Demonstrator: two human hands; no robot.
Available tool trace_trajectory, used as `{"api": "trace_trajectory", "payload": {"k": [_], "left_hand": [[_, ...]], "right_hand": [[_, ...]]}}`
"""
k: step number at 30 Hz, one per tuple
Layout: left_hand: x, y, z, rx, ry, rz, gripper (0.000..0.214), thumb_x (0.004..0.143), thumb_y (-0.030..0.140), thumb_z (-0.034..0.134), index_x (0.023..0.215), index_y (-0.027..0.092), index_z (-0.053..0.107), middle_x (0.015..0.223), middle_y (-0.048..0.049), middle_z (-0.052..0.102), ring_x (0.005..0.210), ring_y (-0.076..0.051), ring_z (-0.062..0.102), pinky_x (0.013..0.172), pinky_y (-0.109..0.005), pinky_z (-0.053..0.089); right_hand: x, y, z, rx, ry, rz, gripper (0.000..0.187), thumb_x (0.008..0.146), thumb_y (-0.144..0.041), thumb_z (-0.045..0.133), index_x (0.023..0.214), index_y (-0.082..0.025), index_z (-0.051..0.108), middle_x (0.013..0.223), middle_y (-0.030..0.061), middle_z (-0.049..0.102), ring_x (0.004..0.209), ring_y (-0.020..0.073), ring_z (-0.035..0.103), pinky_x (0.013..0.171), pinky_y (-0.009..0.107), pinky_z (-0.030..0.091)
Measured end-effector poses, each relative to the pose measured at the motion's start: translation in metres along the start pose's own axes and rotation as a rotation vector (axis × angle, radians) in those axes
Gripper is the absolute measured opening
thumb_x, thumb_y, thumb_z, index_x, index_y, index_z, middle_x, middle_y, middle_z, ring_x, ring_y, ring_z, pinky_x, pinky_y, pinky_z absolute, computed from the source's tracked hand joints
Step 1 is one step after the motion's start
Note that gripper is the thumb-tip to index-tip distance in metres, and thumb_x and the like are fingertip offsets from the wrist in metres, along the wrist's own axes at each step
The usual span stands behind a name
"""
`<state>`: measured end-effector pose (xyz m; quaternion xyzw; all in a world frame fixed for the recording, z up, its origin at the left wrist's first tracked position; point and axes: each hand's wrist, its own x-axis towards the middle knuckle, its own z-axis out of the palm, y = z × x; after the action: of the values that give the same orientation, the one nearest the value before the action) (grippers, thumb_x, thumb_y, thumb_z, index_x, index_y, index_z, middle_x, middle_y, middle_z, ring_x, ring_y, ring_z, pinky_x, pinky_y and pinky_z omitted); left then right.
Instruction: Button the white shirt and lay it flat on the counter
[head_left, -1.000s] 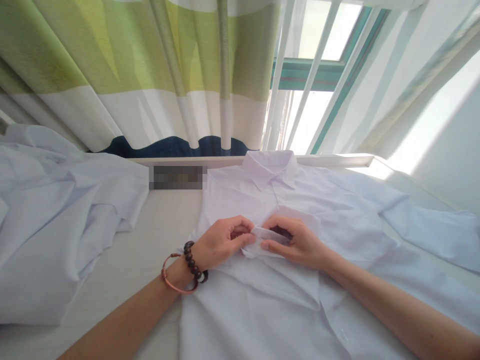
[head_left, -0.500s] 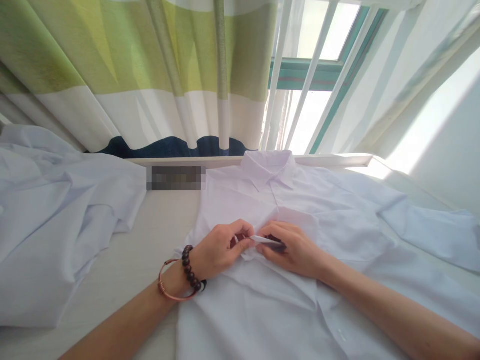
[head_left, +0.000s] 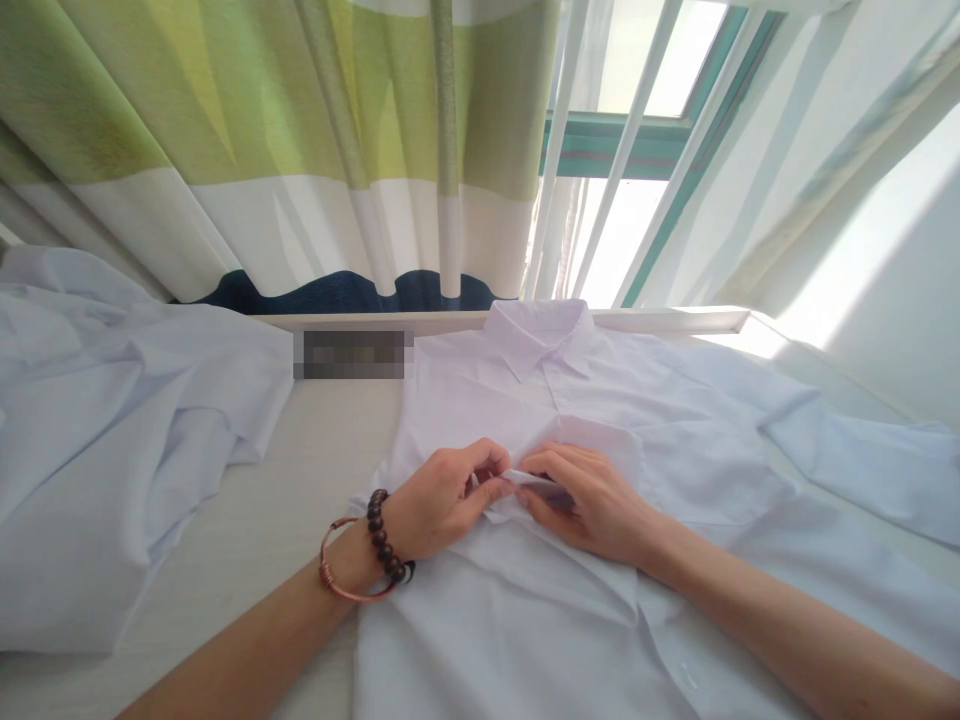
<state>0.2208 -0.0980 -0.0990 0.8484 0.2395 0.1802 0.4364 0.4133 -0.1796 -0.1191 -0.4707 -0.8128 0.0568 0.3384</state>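
Note:
A white collared shirt (head_left: pixel 697 450) lies spread face up on a pale table (head_left: pixel 315 470), collar toward the window. At mid-chest my left hand (head_left: pixel 442 500), with a bead bracelet and a copper bangle on the wrist, pinches the edge of the shirt's front placket. My right hand (head_left: pixel 585 500) meets it from the other side, fingers closed on the same strip of white fabric. Both hands touch fingertip to fingertip over the placket. What lies under the fold is hidden.
A second white garment (head_left: pixel 112 430) lies crumpled on the left of the table. A green, white and navy curtain (head_left: pixel 300 150) hangs behind, beside a window with white bars (head_left: pixel 622 140). A white wall (head_left: pixel 892 270) borders the right side.
The lifted fold of placket between my fingers has been pressed lower and flatter, and my two hands have drawn closer together. The shirt itself has not shifted.

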Motion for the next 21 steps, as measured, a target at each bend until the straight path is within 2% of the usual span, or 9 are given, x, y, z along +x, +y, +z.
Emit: {"api": "trace_trajectory", "payload": {"k": [5, 21], "left_hand": [[-0.0010, -0.0037, -0.0024, -0.033, -0.045, -0.020, 0.018, 0.087, 0.035, 0.055, 0.084, 0.018, 0.057, 0.064, 0.0053, 0.052, 0.054, -0.008, 0.042, 0.050, -0.018, 0.035], [0.0007, -0.0067, -0.0038, -0.087, -0.061, -0.059, 0.017, 0.083, 0.034, 0.058, 0.082, 0.016, 0.058, 0.063, 0.0045, 0.053, 0.053, -0.007, 0.045, 0.048, -0.018, 0.036]], "right_hand": [[0.0005, -0.0017, -0.0004, -0.007, 0.005, -0.017, 0.005, 0.091, -0.023, 0.053, 0.094, -0.020, 0.056, 0.080, 0.0037, 0.067, 0.068, 0.0158, 0.057, 0.063, 0.028, 0.045], [0.0006, 0.0001, -0.0006, 0.018, -0.011, -0.028, 0.006, 0.093, -0.022, 0.050, 0.094, -0.020, 0.055, 0.081, 0.0047, 0.067, 0.068, 0.0155, 0.057, 0.062, 0.028, 0.045]]}}
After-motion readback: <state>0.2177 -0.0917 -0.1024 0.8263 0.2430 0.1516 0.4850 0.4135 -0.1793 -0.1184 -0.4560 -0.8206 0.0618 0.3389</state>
